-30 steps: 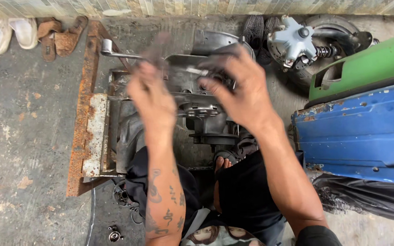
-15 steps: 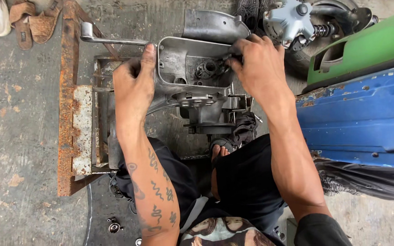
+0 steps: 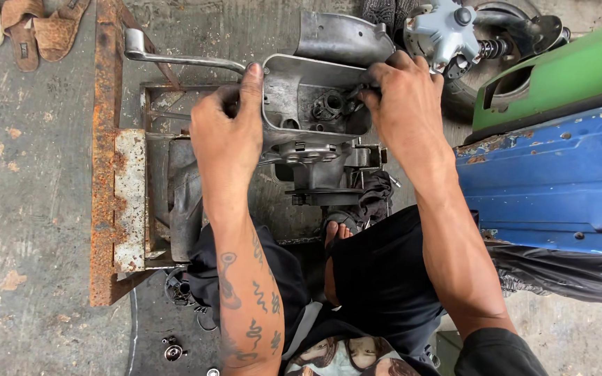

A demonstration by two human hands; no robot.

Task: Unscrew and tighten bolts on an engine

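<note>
2 hands (image 3: 228, 132) (image 3: 405, 104) clamped on grey metal engine cover (image 3: 308, 94), right fingertips seemingly inside it

No packages, labels, signs or screens show here — only bare metal parts and concrete.

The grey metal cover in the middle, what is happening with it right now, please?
A person sitting on the concrete floor holds a grey metal engine cover with both bare hands. The left hand grips its left edge, beside the long lever. The right hand grips its right edge. The cover sits on top of an engine block, which rests in a rusty metal frame. Blue and green body panels lie on the right.
</note>
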